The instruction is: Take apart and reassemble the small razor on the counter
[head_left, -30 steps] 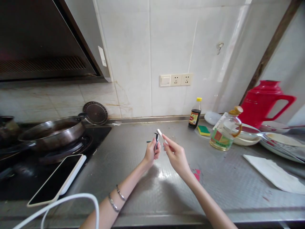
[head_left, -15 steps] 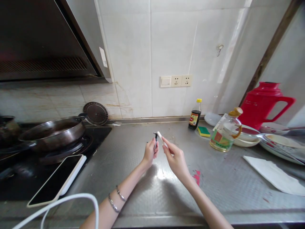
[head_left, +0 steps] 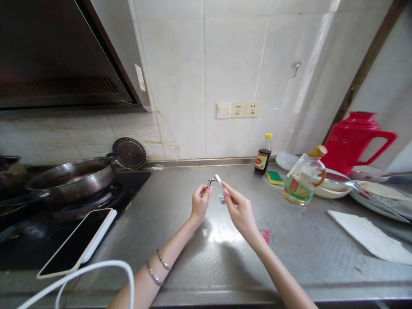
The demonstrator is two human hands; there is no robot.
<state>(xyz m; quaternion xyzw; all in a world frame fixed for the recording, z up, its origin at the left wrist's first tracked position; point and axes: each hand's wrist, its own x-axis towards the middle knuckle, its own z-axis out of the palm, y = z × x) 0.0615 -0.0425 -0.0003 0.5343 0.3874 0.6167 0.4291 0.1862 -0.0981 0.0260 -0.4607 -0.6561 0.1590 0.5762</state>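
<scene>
Left hand [head_left: 200, 204] pinches a small dark clip [head_left: 210, 181], right hand [head_left: 241, 210] a white stick [head_left: 219, 181], tips close together; steady, gentle grips seem wise.

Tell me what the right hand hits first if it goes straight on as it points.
Probably the small dark piece pinched in the left hand; the white stick in the right hand nearly touches it, but depth is unclear.

The desk [head_left: 199, 257] is embossed stainless steel, shiny where light strikes. The wall tiles [head_left: 231, 64] are glossy white. The pan [head_left: 71, 176] is dull, stained metal, the jug [head_left: 354, 137] smooth red plastic, the paper sheet [head_left: 370, 234] matt. The white stick [head_left: 219, 181] looks smooth plastic, the dark clip [head_left: 210, 181] metallic.
</scene>
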